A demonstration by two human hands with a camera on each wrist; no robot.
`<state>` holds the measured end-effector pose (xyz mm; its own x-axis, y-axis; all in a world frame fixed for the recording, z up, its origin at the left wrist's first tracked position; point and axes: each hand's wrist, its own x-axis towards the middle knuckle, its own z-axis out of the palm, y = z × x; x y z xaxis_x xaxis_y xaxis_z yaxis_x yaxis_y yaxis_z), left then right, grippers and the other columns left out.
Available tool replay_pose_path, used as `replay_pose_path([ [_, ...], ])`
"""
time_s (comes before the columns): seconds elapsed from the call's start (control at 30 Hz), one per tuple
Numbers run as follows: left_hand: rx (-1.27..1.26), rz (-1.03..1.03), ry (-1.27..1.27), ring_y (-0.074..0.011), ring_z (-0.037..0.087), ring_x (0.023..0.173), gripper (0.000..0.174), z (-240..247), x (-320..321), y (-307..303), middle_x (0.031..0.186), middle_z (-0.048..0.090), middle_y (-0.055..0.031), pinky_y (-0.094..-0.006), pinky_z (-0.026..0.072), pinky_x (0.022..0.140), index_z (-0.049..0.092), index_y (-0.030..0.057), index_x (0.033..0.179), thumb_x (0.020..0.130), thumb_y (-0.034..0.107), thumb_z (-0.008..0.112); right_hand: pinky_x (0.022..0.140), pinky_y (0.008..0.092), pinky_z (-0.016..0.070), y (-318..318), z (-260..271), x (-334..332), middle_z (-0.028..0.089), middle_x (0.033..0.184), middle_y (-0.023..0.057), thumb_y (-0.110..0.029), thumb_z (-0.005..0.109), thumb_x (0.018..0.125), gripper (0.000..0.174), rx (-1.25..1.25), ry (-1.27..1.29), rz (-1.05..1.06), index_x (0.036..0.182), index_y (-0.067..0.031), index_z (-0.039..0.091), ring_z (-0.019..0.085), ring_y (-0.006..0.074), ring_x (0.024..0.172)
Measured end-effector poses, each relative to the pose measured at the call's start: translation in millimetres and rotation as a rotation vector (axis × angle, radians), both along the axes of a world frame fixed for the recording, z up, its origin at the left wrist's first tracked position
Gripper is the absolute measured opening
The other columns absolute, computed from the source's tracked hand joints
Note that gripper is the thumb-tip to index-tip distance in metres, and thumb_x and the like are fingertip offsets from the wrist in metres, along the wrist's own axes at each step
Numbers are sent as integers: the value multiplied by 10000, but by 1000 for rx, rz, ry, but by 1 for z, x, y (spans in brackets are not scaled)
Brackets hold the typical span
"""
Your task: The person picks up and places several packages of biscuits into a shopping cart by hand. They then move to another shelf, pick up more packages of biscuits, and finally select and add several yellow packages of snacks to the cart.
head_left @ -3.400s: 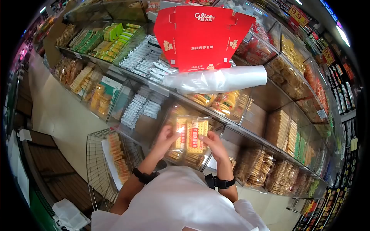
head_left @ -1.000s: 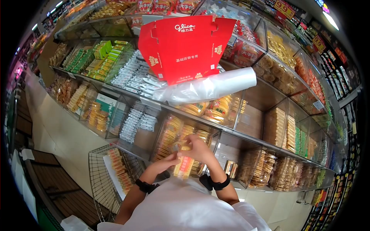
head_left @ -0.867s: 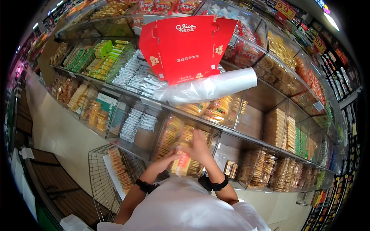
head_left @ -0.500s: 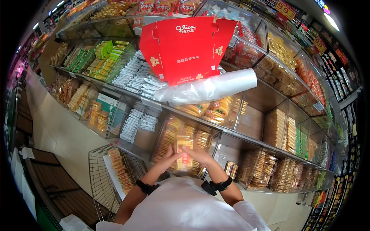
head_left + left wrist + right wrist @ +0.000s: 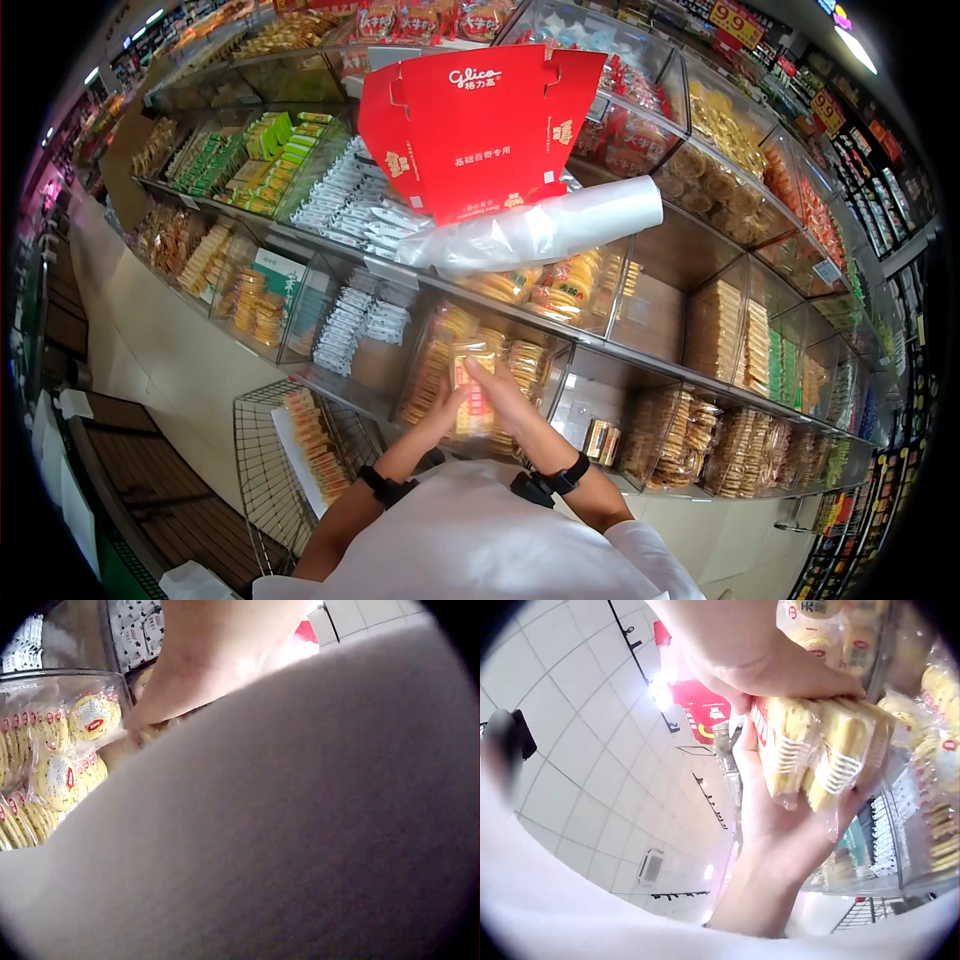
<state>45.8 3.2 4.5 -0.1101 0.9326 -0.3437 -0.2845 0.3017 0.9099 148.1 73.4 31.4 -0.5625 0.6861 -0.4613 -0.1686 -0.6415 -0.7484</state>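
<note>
biscuit pack (image 5: 472, 385) just in front of the clear bin (image 5: 420, 352) | left grip (image 5: 438, 405) cupped round it underneath | right grip (image 5: 508, 400) flat on top, fingers straight | I reckon it's sandwiched so the wrapper can't slip

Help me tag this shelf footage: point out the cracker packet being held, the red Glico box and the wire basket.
cracker packet (image 5: 817, 750): right wrist view, middle of its clear wrapper.
red Glico box (image 5: 480, 130): head view, middle of the front panel.
wire basket (image 5: 252, 450): head view, its left mesh wall.
</note>
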Motion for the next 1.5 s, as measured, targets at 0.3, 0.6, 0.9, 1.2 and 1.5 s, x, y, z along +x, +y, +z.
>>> replay_pose_path([
  [0.3, 47, 36, 13, -216, 262, 1219, 672, 16, -2, -4, 1326, 253, -124, -315, 236, 983, 83, 70, 1353, 847, 311, 452, 808, 277, 427, 4, 1, -3, 474, 1146, 123, -276, 582, 815, 712, 34, 68, 94, 1338, -48, 156, 504, 161, 974],
  [0.6, 109, -52, 99, -191, 314, 1172, 568, -5, -8, -8, 1268, 321, -119, -302, 267, 960, 161, 33, 1316, 884, 270, 445, 843, 302, 418, 11, -6, 23, 510, 1103, 64, -209, 591, 808, 488, -56, 90, 193, 1208, -34, 371, 503, 150, 994],
  [0.9, -184, -477, 87, -195, 367, 1134, 693, -35, -20, -20, 1289, 295, -126, -308, 344, 903, 79, 31, 1332, 871, 387, 454, 835, 288, 406, -13, -31, 50, 532, 1051, 54, -339, 585, 803, 520, 12, -166, 363, 1193, -51, 397, 516, 144, 952],
  [1.2, -35, -983, 118, -242, 223, 1235, 852, -18, -22, -27, 1339, 201, -192, -292, 224, 1007, 47, -62, 1314, 822, 467, 498, 921, 300, 362, -43, -38, 69, 433, 1215, 106, -393, 578, 795, 659, -87, -215, 570, 1284, -47, 304, 430, 180, 1108],
  [1.5, 7, -1015, 86, -202, 307, 1182, 754, -34, -31, -25, 1307, 273, -145, -296, 279, 976, 88, -29, 1314, 835, 336, 541, 876, 290, 386, -47, -49, 64, 458, 1164, 85, -360, 604, 783, 655, -50, -177, 532, 1265, -48, 290, 449, 160, 1059],
])
